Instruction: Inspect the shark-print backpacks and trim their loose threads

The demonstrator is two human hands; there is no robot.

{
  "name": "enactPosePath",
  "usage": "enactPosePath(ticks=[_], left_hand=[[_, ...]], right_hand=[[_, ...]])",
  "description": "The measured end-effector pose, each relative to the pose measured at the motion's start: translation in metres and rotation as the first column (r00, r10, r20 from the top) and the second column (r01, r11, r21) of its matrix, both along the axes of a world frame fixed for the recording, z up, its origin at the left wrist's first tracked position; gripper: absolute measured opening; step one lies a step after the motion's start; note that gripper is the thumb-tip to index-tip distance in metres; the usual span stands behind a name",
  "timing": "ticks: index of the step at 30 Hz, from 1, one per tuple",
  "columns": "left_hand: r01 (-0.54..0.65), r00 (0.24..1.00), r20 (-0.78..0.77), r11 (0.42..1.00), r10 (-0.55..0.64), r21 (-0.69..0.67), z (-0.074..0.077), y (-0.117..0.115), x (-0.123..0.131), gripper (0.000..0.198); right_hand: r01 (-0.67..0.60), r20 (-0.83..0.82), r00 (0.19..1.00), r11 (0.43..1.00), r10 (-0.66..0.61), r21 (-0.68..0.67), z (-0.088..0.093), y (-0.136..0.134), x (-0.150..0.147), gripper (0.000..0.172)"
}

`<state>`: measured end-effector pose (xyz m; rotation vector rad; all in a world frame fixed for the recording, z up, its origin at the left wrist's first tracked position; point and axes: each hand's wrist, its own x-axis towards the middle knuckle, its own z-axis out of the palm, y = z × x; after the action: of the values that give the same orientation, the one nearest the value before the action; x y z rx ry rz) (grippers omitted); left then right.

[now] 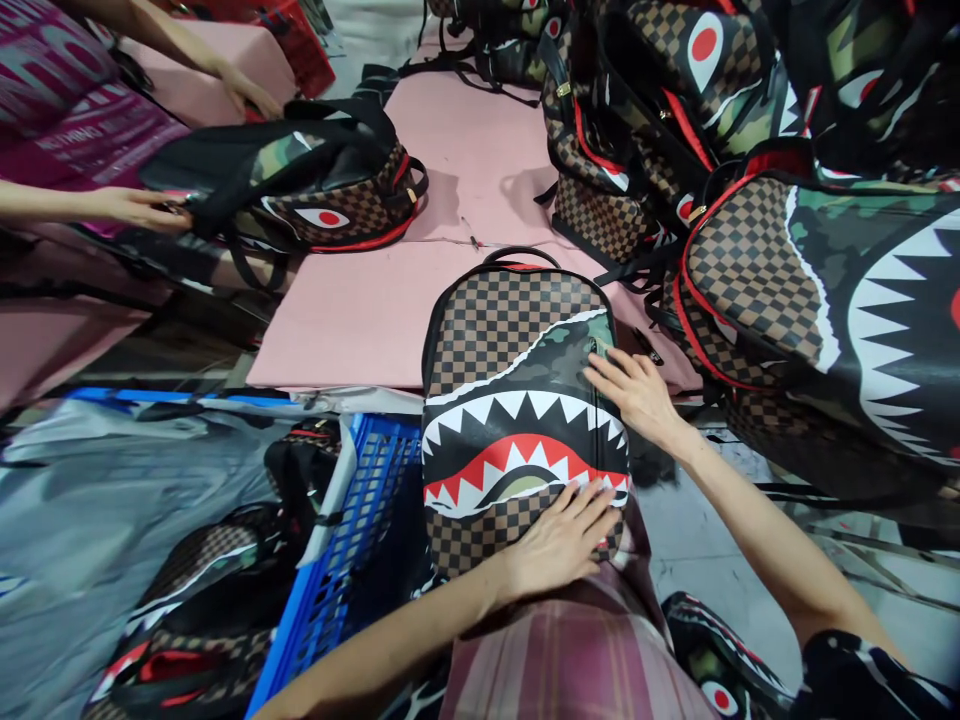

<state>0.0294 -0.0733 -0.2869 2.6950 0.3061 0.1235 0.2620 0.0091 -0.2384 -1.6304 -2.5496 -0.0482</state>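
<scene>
A backpack [517, 340] with brown checks, a camouflage patch and a printed shark mouth lies face up before me, partly on the pink table and partly over its front edge. My left hand [559, 535] rests flat on the lower front, fingers stretched across the printed teeth. Near the upper right, my right hand [634, 392] touches the front by a vertical zipper, its fingers spread. Neither hand is wrapped round anything. The carry handle [523, 254] stands up at the far end of the bag.
Across the pink table [465, 140], a co-worker's hand [154, 208] touches another backpack [322, 190]. More backpacks [772, 270] are piled at the right. A blue crate [360, 500] and bags [217, 560] stand at lower left. Another bag [724, 650] lies low at the right.
</scene>
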Motion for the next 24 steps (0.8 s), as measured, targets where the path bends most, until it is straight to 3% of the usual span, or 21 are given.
enactPosePath(ticks=[2, 11, 15, 18, 19, 21, 24], left_hand=[[-0.043, 0.999, -0.03, 0.999, 0.043, 0.013, 0.004, 0.003, 0.007, 0.068], [-0.05, 0.995, -0.084, 0.998, 0.053, 0.035, -0.015, -0.007, 0.017, 0.059], [-0.008, 0.998, -0.06, 0.999, 0.01, 0.034, -0.02, -0.016, 0.009, 0.056], [0.028, 0.999, -0.019, 0.998, -0.029, -0.061, -0.019, -0.02, -0.004, 0.046], [0.037, 0.999, -0.005, 0.993, -0.038, -0.112, -0.017, -0.02, -0.009, 0.043], [0.043, 0.999, 0.007, 0.975, -0.042, -0.217, -0.009, -0.018, -0.018, 0.041], [0.012, 1.0, -0.008, 0.94, -0.016, -0.34, 0.006, -0.014, -0.029, 0.041]], right_hand=[[-0.049, 0.004, 0.999, 0.999, 0.049, -0.008, -0.007, -0.014, -0.002, 0.066], [-0.148, -0.077, 0.987, 0.985, 0.141, -0.089, -0.055, -0.087, -0.012, 0.05], [-0.177, -0.21, 0.966, 0.977, 0.15, -0.119, -0.053, -0.092, -0.01, 0.048], [-0.153, -0.503, 0.858, 0.986, 0.1, -0.066, -0.031, -0.062, 0.002, 0.043], [-0.062, -0.618, 0.786, 0.997, 0.024, -0.04, -0.021, -0.043, 0.008, 0.041], [0.22, -0.804, 0.566, 0.973, -0.181, -0.064, -0.003, 0.004, 0.017, 0.037], [0.334, -0.906, 0.332, 0.931, -0.263, -0.148, 0.013, 0.083, 0.024, 0.029]])
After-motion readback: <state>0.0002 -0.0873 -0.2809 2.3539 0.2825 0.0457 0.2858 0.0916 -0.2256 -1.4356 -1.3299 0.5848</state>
